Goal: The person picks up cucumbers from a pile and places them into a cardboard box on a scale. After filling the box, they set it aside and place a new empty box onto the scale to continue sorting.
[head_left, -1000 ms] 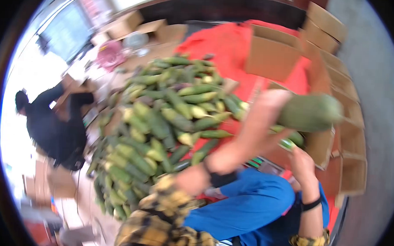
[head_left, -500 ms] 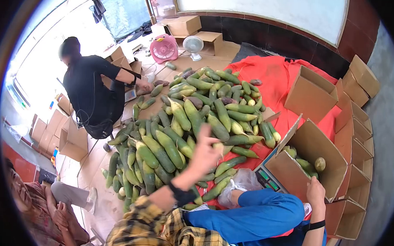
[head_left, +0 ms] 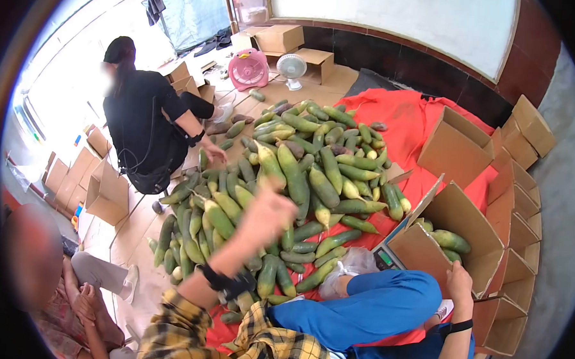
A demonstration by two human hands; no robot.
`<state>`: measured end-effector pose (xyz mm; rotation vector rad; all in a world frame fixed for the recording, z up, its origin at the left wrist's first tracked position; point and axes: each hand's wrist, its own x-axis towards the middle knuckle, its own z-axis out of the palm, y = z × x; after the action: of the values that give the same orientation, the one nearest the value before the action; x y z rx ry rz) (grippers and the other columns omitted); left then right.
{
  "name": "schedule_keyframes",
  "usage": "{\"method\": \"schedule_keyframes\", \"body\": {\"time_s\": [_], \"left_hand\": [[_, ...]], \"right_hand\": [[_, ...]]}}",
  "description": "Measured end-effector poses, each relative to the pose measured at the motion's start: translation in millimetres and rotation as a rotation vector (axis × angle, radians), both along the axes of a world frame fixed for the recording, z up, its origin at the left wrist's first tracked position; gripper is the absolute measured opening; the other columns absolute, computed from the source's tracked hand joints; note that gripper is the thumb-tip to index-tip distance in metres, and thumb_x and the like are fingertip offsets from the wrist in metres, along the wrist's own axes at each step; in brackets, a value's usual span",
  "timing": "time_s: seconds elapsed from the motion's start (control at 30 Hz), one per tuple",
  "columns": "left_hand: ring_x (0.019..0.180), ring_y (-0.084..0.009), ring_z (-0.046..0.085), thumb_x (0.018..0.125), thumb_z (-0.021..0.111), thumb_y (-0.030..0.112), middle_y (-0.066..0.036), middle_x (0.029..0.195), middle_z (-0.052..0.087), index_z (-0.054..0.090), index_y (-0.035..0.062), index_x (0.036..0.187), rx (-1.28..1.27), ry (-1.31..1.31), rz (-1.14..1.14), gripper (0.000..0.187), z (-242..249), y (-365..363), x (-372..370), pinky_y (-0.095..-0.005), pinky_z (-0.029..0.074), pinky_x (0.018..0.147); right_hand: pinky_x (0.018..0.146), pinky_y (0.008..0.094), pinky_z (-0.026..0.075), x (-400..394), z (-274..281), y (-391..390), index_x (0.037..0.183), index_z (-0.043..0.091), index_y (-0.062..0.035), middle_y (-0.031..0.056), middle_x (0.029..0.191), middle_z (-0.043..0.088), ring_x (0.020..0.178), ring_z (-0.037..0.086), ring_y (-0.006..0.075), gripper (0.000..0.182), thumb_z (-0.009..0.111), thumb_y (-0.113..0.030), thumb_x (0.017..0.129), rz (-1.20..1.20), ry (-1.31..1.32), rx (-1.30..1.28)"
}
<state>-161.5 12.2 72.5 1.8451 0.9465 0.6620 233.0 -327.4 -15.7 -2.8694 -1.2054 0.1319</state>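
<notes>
My left hand (head_left: 268,218), smeared by motion, is above a big heap of green radishes (head_left: 329,184). Whether its fingers hold anything I cannot make out. On the right, my right hand (head_left: 459,281) grips the near edge of an open cardboard box (head_left: 425,255). Several radishes lie inside the box, among them a pale green one (head_left: 450,241) on top. The box stands on a digital scale (head_left: 384,257) whose green display partly shows. Beside the scale, a clear plastic bag (head_left: 353,267) lies near my bent leg.
A co-worker in black (head_left: 145,122) crouches at the heap's far left. Another seated person (head_left: 70,317) is at lower left. Open boxes (head_left: 512,253) line the right wall. A red cloth (head_left: 399,114) lies under the heap. A pink fan (head_left: 248,69) and a white fan (head_left: 292,69) stand behind.
My left hand has moved left and down over the heap. In the box, the radish that stood end-up now lies on its side. The co-worker's hand has moved toward the heap.
</notes>
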Motion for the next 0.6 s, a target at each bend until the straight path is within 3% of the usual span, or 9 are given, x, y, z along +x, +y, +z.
{"method": "schedule_keyframes", "body": {"time_s": [0.03,0.07,0.13,0.2,0.4,0.47,0.53,0.6], "left_hand": [[0.090,-0.0169,0.063,0.086,0.063,0.015,-0.014,0.119,0.059,0.039,0.0062,0.137,0.609,0.058,-0.153,0.058,-27.3,-31.9,22.9,-0.0308,0.051,0.080],[0.108,-0.0244,0.057,0.085,0.063,0.015,-0.016,0.125,0.055,0.041,0.0039,0.137,0.104,0.086,-0.248,0.057,1.5,-73.0,39.5,-0.0355,0.048,0.088],[0.113,-0.0316,0.053,0.083,0.065,0.016,-0.017,0.128,0.052,0.045,0.0020,0.133,0.433,0.043,-0.422,0.056,9.2,-105.7,70.2,-0.0393,0.045,0.093],[0.111,-0.0350,0.052,0.081,0.067,0.018,-0.017,0.128,0.051,0.044,0.0024,0.133,0.678,-0.232,-0.473,0.058,24.9,-127.0,97.1,-0.0421,0.043,0.095],[0.124,-0.0372,0.041,0.080,0.068,0.020,-0.020,0.136,0.041,0.040,0.0021,0.136,0.621,-0.376,-0.696,0.065,30.7,-156.4,146.5,-0.0461,0.037,0.102],[0.127,-0.0384,0.038,0.078,0.070,0.024,-0.022,0.137,0.038,0.039,0.0022,0.137,0.538,-0.416,-0.790,0.070,22.4,-158.3,150.7,-0.0457,0.034,0.104],[0.128,-0.0381,0.037,0.075,0.072,0.028,-0.022,0.138,0.038,0.039,0.0007,0.136,0.553,-0.410,-0.784,0.074,9.3,-153.4,155.1,-0.0462,0.032,0.106],[0.130,-0.0364,0.035,0.073,0.073,0.031,-0.021,0.139,0.037,0.041,0.0001,0.134,0.752,-0.274,-0.758,0.076,-1.7,-145.6,156.0,-0.0472,0.029,0.108]], "right_hand": [[0.075,0.0486,0.049,-1.0,1.8,0.1,0.098,0.048,-0.0024,0.0215,0.093,0.064,0.088,0.062,0.0396,0.023,0.061,-0.018,0.085,-0.001,0.003,0.014],[0.075,0.0486,0.049,0.6,2.8,-0.8,0.098,0.048,-0.0024,0.0215,0.093,0.064,0.088,0.062,0.0396,0.023,0.061,-0.018,0.085,-0.006,-0.006,0.007],[0.075,0.0489,0.049,-1.2,1.5,-1.0,0.097,0.048,-0.0021,0.0218,0.093,0.064,0.088,0.062,0.0397,0.023,0.061,-0.017,0.085,0.014,-0.003,0.014],[0.074,0.0489,0.049,-5.7,5.8,1.6,0.097,0.048,-0.0019,0.0221,0.091,0.064,0.088,0.062,0.0400,0.024,0.062,-0.017,0.084,0.040,0.003,0.020],[0.072,0.0496,0.049,5.3,-3.8,-3.7,0.099,0.047,-0.0033,0.0218,0.090,0.065,0.086,0.062,0.0410,0.026,0.062,-0.017,0.083,0.082,-0.012,0.126],[0.075,0.0486,0.049,4.7,-4.5,-3.9,0.107,0.047,-0.0041,0.0209,0.093,0.065,0.090,0.062,0.0404,0.031,0.063,-0.016,0.083,0.085,-0.007,0.134],[0.080,0.0473,0.048,2.6,-0.1,-6.0,0.116,0.046,-0.0049,0.0205,0.100,0.063,0.096,0.061,0.0389,0.040,0.064,-0.015,0.081,0.079,0.023,0.175],[0.086,0.0459,0.047,-1.3,10.9,-7.6,0.123,0.046,-0.0049,0.0209,0.109,0.060,0.104,0.057,0.0384,0.047,0.065,-0.012,0.080,0.107,0.082,0.196]]}}
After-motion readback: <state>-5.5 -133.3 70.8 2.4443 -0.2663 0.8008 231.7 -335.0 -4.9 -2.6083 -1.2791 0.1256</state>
